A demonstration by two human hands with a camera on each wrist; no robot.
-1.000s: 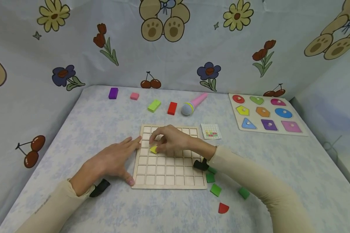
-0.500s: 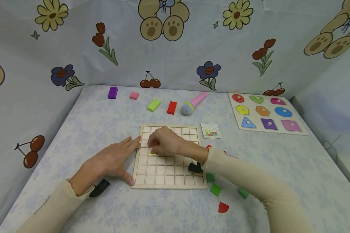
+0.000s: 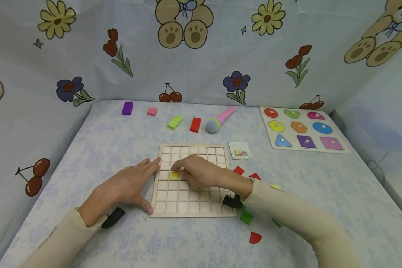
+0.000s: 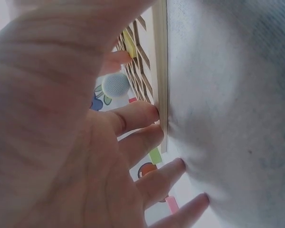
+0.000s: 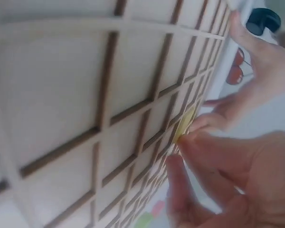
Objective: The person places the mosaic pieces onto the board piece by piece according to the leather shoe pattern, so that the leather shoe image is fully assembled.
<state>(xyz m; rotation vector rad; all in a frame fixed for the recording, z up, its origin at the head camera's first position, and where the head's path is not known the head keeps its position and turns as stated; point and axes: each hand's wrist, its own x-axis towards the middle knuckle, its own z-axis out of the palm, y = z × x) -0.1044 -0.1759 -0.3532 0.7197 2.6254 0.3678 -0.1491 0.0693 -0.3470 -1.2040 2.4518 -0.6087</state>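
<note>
A wooden grid board [image 3: 201, 214] lies flat on the table. One yellow square tile [image 3: 174, 175] sits in a cell left of the board's middle. My right hand [image 3: 201, 171] is over the board, a fingertip touching the tile; in the right wrist view that fingertip meets the tile's edge [image 5: 184, 124] and the other fingers bend loosely, holding nothing. Spread along the board's left side, my left hand [image 3: 127, 185] touches the frame with its thumb and fingertips. The left wrist view shows its fingers [image 4: 138, 115] against the board's edge.
Red tiles [image 3: 239, 170], green tiles [image 3: 246, 217] and a red quarter-round piece [image 3: 255, 237] lie right of the board, partly under my right sleeve. A printed pattern card [image 3: 240, 150] is behind them. Blocks [image 3: 195, 125], a toy microphone [image 3: 219, 120] and a shape puzzle [image 3: 305, 130] stand farther back.
The yellow tile, earlier tilted in my right hand's fingers, now lies flat in a grid cell. The right hand's pinch has loosened and it has shifted slightly right. My left hand stays put.
</note>
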